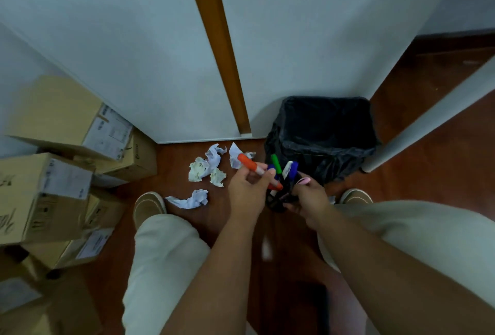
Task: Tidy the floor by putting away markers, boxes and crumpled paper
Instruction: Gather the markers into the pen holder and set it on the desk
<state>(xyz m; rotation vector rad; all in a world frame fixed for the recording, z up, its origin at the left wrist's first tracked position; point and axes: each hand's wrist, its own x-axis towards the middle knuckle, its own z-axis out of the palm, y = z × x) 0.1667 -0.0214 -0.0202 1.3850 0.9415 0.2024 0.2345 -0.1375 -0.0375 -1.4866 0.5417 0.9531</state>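
My left hand pinches an orange-capped marker just above the floor. My right hand grips a dark pen holder with several markers standing in it, among them a green marker and a blue-capped marker. The two hands are close together, the orange marker angled toward the holder. Several balls of crumpled paper lie on the wooden floor ahead, and one more crumpled paper lies by my left shoe.
A bin with a black liner stands against the white wall, just beyond my right hand. Stacked cardboard boxes fill the left side. A white post slants at right. My knees and shoes flank the hands.
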